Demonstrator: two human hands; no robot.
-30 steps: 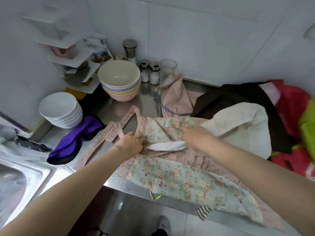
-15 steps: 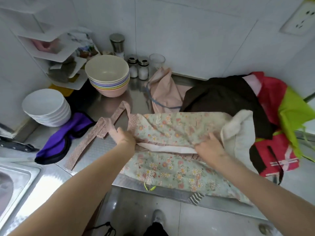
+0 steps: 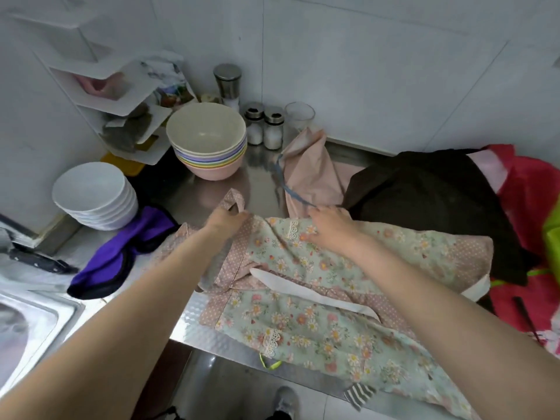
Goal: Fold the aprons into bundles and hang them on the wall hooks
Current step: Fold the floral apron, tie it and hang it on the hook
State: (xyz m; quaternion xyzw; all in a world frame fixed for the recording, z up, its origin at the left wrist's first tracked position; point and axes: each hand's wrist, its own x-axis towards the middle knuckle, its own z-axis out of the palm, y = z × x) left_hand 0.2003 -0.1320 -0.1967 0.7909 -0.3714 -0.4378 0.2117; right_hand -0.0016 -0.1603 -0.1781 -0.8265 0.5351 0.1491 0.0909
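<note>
Head view: we look down on a steel counter (image 3: 260,183), our landmark for everything below.
Floral apron: the floral apron (image 3: 333,268) lies along the counter's front edge, partly folded over itself, its lower panel hanging past the lip.
Left hand: our left hand (image 3: 225,221) is curled around the pink dotted strap (image 3: 235,203) at the apron's left end, toward the counter's middle.
Right hand: our right hand (image 3: 330,228) lies on the apron's top edge; whether the fingers press flat or pinch cloth, we cannot tell.
Other aprons: a pink apron (image 3: 309,174), a dark apron (image 3: 430,207) and a red apron (image 3: 530,201) are heaped at the counter's back right.
Risk, slide: the overhanging panel could drag the whole fold off the counter's front if we lift both hands together.
Risk, strap: the loop could trail loose and spoil the bundle unless tucked in.
Risk, snag: the pink apron's blue cord (image 3: 291,189) lies just beside our right hand; it may get caught into the fold.
Risk, crockery: the coloured bowl stack (image 3: 207,140) sits near the strap at the counter's back left; a hard tug could swing into it.
Hooks: no wall hooks in view.
</note>
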